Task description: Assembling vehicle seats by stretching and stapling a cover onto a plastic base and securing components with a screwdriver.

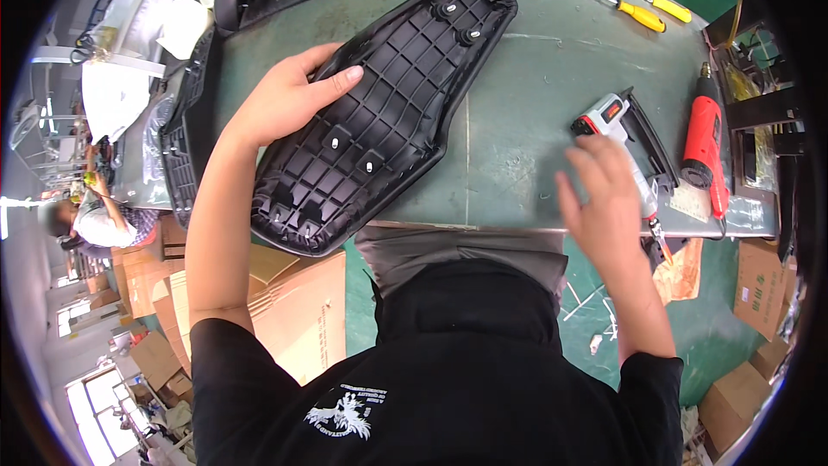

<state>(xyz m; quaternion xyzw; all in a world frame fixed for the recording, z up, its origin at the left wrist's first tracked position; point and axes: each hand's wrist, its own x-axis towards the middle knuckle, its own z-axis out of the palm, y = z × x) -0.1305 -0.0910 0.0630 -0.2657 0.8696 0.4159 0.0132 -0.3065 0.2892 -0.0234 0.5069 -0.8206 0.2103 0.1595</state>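
Observation:
A black seat with a ribbed plastic underside (388,91) lies tilted across the bench, its base facing up and several metal studs sticking out of it. My left hand (297,95) grips its left edge, thumb over the ribs and fingers down behind the rim. To the right, my right hand (604,194) is slightly blurred, fingers apart, over the handle of a grey and black staple gun (623,125). Whether it touches the handle I cannot tell. An air hose fitting (657,229) hangs from the staple gun past the bench's front edge.
Right of the staple gun lies a red heat gun (703,134). A yellow-handled screwdriver (640,15) and a yellow cutter (671,8) rest at the back right of the green bench (517,164). Cardboard boxes (302,311) stand below on the left. Another person (99,220) sits far left.

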